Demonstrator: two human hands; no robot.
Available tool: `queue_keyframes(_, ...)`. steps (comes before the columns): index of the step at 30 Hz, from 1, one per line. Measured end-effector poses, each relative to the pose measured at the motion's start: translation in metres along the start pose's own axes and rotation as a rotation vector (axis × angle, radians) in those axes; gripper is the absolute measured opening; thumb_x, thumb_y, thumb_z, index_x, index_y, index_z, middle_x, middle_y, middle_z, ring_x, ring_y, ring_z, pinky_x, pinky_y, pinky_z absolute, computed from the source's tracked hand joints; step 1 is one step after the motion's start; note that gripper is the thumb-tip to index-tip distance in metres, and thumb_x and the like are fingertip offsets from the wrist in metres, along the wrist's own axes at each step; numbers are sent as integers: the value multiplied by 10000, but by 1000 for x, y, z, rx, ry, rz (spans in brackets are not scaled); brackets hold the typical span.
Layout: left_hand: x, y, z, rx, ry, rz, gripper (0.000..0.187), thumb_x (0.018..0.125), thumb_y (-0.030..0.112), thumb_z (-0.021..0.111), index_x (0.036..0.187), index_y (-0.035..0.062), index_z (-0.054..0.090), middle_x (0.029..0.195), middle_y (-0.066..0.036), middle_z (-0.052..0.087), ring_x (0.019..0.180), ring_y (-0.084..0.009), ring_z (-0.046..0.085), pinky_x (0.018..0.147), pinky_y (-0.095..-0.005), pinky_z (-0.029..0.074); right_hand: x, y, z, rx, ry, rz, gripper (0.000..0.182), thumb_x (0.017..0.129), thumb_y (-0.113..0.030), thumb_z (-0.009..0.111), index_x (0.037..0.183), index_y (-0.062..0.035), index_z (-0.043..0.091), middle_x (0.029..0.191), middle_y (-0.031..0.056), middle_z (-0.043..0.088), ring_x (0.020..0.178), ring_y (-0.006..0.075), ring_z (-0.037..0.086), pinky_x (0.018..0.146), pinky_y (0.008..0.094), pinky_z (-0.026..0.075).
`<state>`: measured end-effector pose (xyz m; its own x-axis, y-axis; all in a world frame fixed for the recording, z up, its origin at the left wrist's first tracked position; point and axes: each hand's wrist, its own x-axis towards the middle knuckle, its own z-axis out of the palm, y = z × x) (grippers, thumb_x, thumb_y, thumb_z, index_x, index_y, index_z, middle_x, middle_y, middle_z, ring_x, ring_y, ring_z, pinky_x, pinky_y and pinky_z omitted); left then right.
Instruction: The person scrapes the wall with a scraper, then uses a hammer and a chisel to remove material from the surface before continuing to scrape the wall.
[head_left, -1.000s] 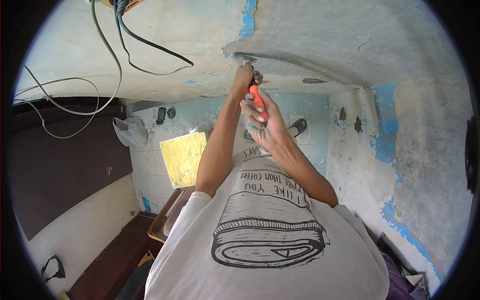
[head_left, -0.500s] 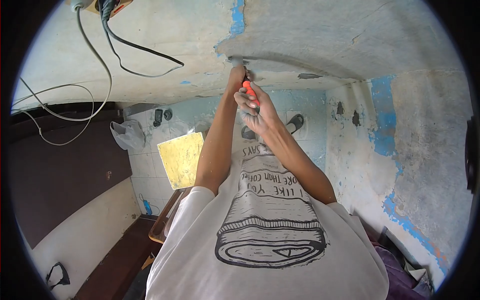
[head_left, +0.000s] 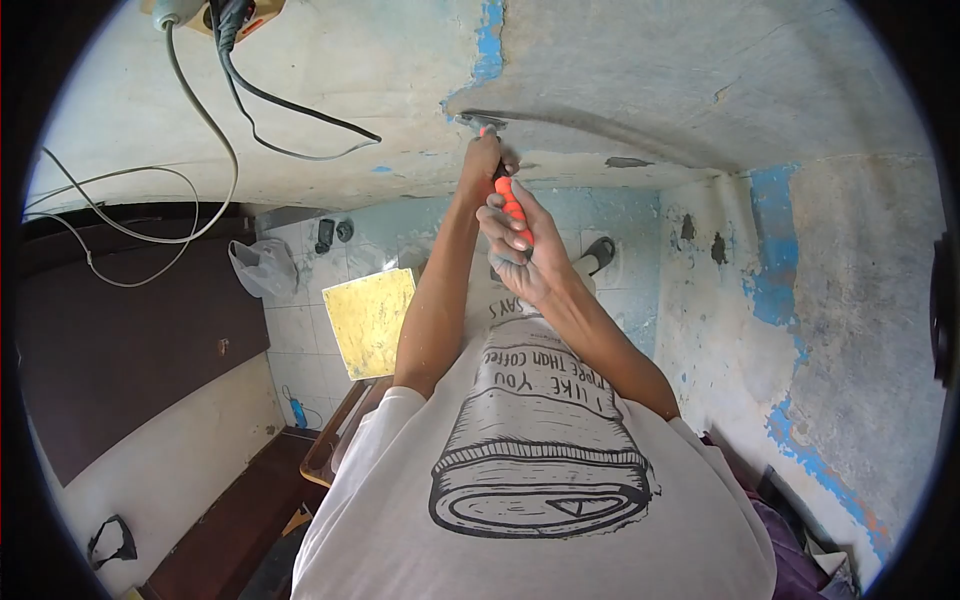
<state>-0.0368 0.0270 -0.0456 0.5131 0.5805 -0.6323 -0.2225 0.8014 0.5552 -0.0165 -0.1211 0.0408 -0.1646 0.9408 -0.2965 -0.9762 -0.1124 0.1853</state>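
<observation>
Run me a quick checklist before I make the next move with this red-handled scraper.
1. Right hand closed around the red handle: ok.
2. Left hand closed farther up, near the blade: ok.
3. Blade edge fully seated on the wall: cannot tell, too small to see.
4. Black cord apart from both hands: ok, it hangs off to the left.
5. Gloves worn: not ok, both hands are bare.

Stretches both arms (head_left: 435, 295) out front now, holds the left hand (head_left: 484, 160) curled ahead, clenches the right hand (head_left: 520, 238) just behind, slants the right forearm (head_left: 600, 330) inward!
</observation>
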Motion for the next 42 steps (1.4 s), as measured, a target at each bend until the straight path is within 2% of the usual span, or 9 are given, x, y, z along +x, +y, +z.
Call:
queue_keyframes(20, -1, 20, 6, -43, -85, -28, 189, 844, 76, 340, 663, 89, 290, 581, -26, 330, 491, -137, 334, 442, -311, 282, -1, 11, 25, 39, -43, -106, 199, 971, -132, 466, 806, -21, 451, 647, 23, 408, 476, 68, 385, 331, 184, 242)
queue_keyframes(25, 58, -12, -44, -95, -103, -100, 230, 954, 172, 381, 747, 70, 372, 598, -29, 388, 481, -137, 380, 422, -273, 328, 20, -6, -18, 140, 2, -49, 200, 976, -145, 478, 837, -1, 474, 655, 14, 402, 498, 67, 388, 362, 193, 253)
queue_keyframes(29, 2, -32, -2, -5, -15, 121, 355, 1008, 354, 400, 871, 33, 464, 615, -71, 482, 486, -192, 496, 456, -323, 432, -31, -20, -20, -127, 15, 43, 221, 978, -271, 492, 889, -68, 500, 628, -12, 402, 473, 71, 380, 358, 190, 254)
queue_keyframes(32, -16, -54, 7, -29, -82, 123, 322, 1003, 335, 433, 973, 16, 458, 636, -70, 495, 519, -203, 536, 514, -354, 487, -76, -30, -16, -545, 287, 49, 247, 965, -320, 520, 950, -74, 519, 609, -28, 381, 473, 65, 380, 374, 201, 265)
queue_keyframes(35, -30, -76, 20, -79, -55, 101, 327, 1002, 337, 442, 1012, 10, 445, 659, -67, 484, 540, -194, 531, 549, -353, 493, -102, -38, -30, -1002, 545, 3, 288, 952, -356, 544, 1026, -78, 530, 602, -30, 391, 478, 70, 404, 399, 222, 306)
queue_keyframes(37, -37, -89, 23, -131, -40, 100, 348, 1001, 348, 443, 1028, 1, 437, 678, -70, 486, 548, -192, 533, 567, -344, 505, -113, -46, -35, -1638, 653, -70, 334, 947, -365, 558, 1076, -57, 549, 630, -12, 456, 512, 62, 459, 425, 238, 342)
queue_keyframes(38, -39, -94, 25, -121, 5, 101, 369, 1001, 355, 442, 1043, -11, 433, 714, -73, 487, 563, -189, 536, 581, -340, 511, -114, -52, -38, -1865, 679, -84, 318, 948, -323, 558, 1058, -24, 566, 679, 53, 548, 559, 157, 539, 498, 312, 425)
queue_keyframes(39, -41, -97, 28, -114, 53, 103, 389, 1001, 362, 442, 1058, -23, 428, 749, -75, 488, 578, -186, 539, 595, -335, 517, -115, -54, -35, -1906, 678, -35, 318, 948, -323, 558, 1058, -24, 566, 679, 53, 548, 559, 157, 539, 498, 312, 425)
queue_keyframes(42, -39, -105, 32, -287, 201, 152, 378, 1007, 365, 425, 1078, -7, 433, 791, -59, 465, 647, -173, 549, 627, -322, 522, -115, -59, -33, -2508, 477, -434, 321, 911, -207, 586, 1146, 10, 561, 795, 181, 604, 651, 378, 545, 664, 416, 473)
